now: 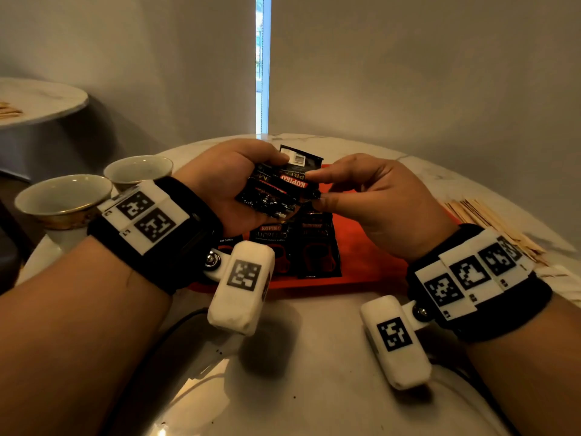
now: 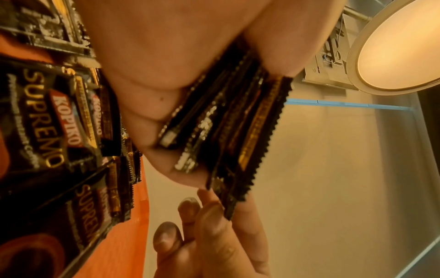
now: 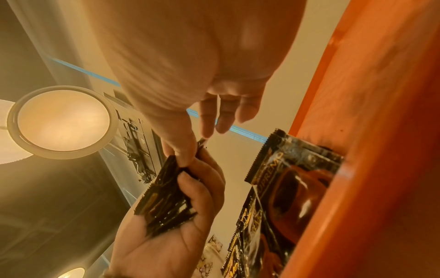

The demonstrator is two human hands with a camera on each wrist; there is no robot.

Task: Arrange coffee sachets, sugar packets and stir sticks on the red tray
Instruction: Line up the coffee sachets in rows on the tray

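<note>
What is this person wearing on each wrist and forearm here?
Both forearms are bare, no sleeves. The left hand and right hand each have a black wrist strap topped with white blocks bearing black square markers, plus a white marker-tagged camera pod on a metal joint.

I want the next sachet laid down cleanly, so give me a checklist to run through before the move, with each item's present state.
1. Left hand grips the stack of coffee sachets: ok.
2. Right hand pinches a sachet at the stack's edge: ok.
3. Only one sachet is pinched: cannot tell; the edges overlap in the left wrist view.
4. Red tray has bare space right of the laid sachets: ok.
5. Laid sachets lie flat, side by side: ok.
6. Stir sticks lie on the table beside the tray, not on it: not ok yet.
</note>
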